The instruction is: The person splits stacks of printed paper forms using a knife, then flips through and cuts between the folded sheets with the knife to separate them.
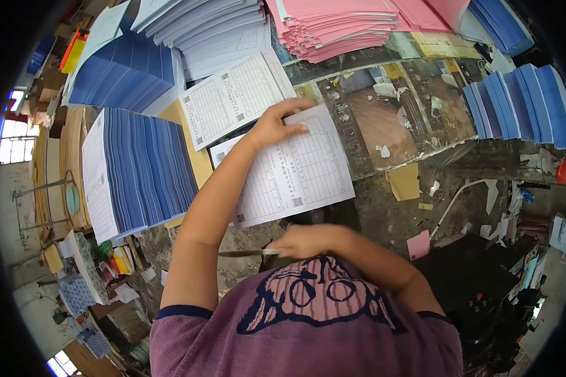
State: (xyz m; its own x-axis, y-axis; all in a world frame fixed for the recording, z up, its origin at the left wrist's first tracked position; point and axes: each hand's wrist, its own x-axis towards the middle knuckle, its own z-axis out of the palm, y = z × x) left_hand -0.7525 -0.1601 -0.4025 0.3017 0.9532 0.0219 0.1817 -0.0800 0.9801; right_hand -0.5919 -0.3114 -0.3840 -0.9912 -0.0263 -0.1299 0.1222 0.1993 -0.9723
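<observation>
My left hand (277, 127) lies on the upper part of a printed white form sheet (308, 169), fingers apart, thumb pointing right. Close to my body, below the sheet's lower edge, my right hand (299, 242) is closed around the pale handle of a thin flat tool (242, 252) that points left; motion blurs it a little, and I cannot make out what kind it is. Another stack of printed forms (233, 94) lies just beyond my left hand, partly overlapping the area beside the sheet.
Thick blue-edged paper stacks (148, 169) stand at the left, with another blue stack (522, 107) at the right. Pink paper (339, 25) and white paper piles (201, 25) lie at the back. Scraps and a pink slip (418, 244) lie at the lower right.
</observation>
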